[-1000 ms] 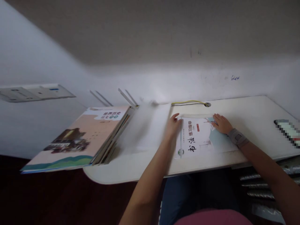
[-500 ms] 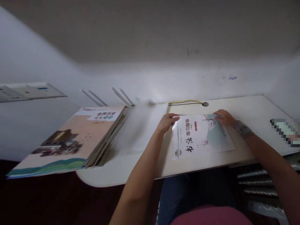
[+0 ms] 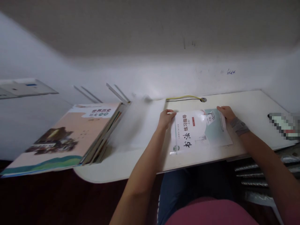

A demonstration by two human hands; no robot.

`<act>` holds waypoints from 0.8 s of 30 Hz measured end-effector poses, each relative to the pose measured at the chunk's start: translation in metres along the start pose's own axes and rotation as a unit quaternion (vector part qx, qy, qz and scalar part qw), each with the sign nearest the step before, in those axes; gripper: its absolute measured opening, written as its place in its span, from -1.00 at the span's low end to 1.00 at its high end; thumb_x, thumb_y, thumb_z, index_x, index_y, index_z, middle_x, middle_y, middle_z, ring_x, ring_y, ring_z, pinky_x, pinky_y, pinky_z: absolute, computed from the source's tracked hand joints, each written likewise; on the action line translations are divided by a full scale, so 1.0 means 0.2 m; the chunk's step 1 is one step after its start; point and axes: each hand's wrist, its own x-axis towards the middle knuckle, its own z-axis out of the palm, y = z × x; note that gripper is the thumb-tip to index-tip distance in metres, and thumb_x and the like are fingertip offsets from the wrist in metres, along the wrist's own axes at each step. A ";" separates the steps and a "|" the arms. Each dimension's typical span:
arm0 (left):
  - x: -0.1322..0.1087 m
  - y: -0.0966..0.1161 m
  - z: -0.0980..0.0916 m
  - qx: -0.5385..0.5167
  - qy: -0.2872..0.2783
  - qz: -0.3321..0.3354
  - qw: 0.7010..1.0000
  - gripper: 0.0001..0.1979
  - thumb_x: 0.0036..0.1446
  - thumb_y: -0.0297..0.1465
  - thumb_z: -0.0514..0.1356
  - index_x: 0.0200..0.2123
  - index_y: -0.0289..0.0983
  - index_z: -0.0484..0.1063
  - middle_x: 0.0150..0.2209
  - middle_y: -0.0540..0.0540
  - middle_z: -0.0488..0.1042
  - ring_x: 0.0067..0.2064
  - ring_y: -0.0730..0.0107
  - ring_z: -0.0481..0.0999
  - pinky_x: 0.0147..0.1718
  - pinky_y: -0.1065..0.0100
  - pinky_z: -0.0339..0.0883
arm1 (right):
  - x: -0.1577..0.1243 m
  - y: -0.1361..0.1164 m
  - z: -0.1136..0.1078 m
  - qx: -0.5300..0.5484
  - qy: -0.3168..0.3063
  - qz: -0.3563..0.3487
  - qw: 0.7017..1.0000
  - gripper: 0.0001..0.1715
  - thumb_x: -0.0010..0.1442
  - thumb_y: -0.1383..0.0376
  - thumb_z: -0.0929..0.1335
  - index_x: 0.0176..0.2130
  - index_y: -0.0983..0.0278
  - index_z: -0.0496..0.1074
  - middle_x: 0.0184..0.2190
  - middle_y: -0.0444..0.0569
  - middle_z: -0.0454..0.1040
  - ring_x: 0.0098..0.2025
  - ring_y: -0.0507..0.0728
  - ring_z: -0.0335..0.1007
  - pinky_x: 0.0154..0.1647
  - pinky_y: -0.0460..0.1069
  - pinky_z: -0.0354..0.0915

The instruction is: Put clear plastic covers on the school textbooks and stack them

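Presently handled: calligraphy practice guide (image 3: 199, 131), its cover printed 书法练习指导 and apparently sheathed in clear plastic, lying flat near the front edge of the white counter (image 3: 246, 107).

Left hand (image 3: 166, 119): grip curled over the guide's upper left corner; the thumb is hidden, so a pinch cannot be confirmed.

Right hand (image 3: 225, 113): fingertips placed at the upper right corner; grip neither clearly spread nor clearly closed. A grey wrist support (image 3: 238, 126) is worn.

Apparent reason for hold: the guide seems to be steadied from opposite corners, leaving its cover unobstructed.

Adjacent items: a stack of books (image 3: 53, 137), topped by a 世界历史 cover, is placed left of the guide and overhangs the counter edge, apparently kept apart from the guide. A blurred white sheet (image 3: 133, 125) is laid between them.

Rear and far right: a yellow cable (image 3: 185, 97) is led to a grommet (image 3: 203, 100); a pixelated phone (image 3: 283, 125) is set at right.
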 end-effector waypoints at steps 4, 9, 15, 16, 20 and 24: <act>0.00 -0.03 0.06 0.130 0.041 0.007 0.991 -0.70 -0.05 -0.35 0.23 -0.20 -0.28 0.37 -0.32 -0.18 0.51 -0.25 0.19 0.49 -0.26 0.23 0.30 | 0.04 -0.01 0.06 -0.100 -0.008 0.033 0.994 -0.46 0.16 -0.03 0.21 -0.55 0.30 0.41 -0.57 0.01 0.42 -0.40 0.14 0.36 -0.37 -0.03 0.22; -0.05 0.00 0.09 0.241 0.057 0.052 0.967 -0.69 0.04 -0.42 0.13 -0.09 -0.28 0.37 0.00 -0.34 0.40 0.04 0.00 0.37 -0.03 0.07 0.20 | 0.01 -0.04 0.08 -0.189 0.002 0.054 0.980 -0.53 0.18 -0.01 0.22 -0.23 0.30 0.45 -0.30 0.16 0.50 -0.25 0.23 0.41 -0.27 0.04 0.26; -0.19 0.03 0.27 0.369 -0.005 0.187 0.910 -0.55 0.22 -0.35 -0.07 0.17 -0.25 0.19 0.29 -0.22 0.06 0.32 0.03 -0.09 0.21 -0.07 -0.22 | -0.03 -0.10 0.06 -0.235 0.013 0.028 0.972 -0.53 0.25 0.10 0.14 -0.05 0.33 0.37 -0.11 0.26 0.40 -0.16 0.30 0.38 -0.26 0.11 0.28; -0.21 0.03 0.30 0.395 -0.029 0.204 0.895 -0.53 0.24 -0.29 -0.09 0.19 -0.26 0.16 0.28 -0.24 0.08 0.31 0.00 -0.07 0.19 -0.11 -0.21 | -0.04 -0.13 0.06 -0.241 0.014 0.014 0.970 -0.53 0.26 0.14 0.13 -0.03 0.37 0.35 -0.07 0.31 0.38 -0.10 0.34 0.35 -0.22 0.13 0.27; -0.25 0.01 0.36 0.434 -0.046 0.215 0.874 -0.46 0.25 -0.17 -0.16 0.23 -0.26 0.10 0.27 -0.26 0.09 0.29 -0.03 -0.02 0.17 -0.14 -0.19 | -0.10 -0.28 0.15 -0.251 -0.017 -0.099 0.963 -0.50 0.28 0.18 0.11 0.11 0.34 0.26 0.18 0.23 0.21 0.19 0.31 0.09 0.09 0.16 0.11; -0.24 -0.01 0.32 0.434 -0.049 0.216 0.873 -0.44 0.25 -0.16 -0.18 0.25 -0.26 0.07 0.29 -0.23 0.07 0.29 0.01 -0.02 0.19 -0.10 -0.19 | -0.15 -0.32 0.27 -0.248 -0.115 -0.250 0.929 -0.39 0.30 0.07 0.06 0.23 0.27 0.12 0.28 0.06 0.07 0.29 0.21 -0.07 0.23 0.14 -0.06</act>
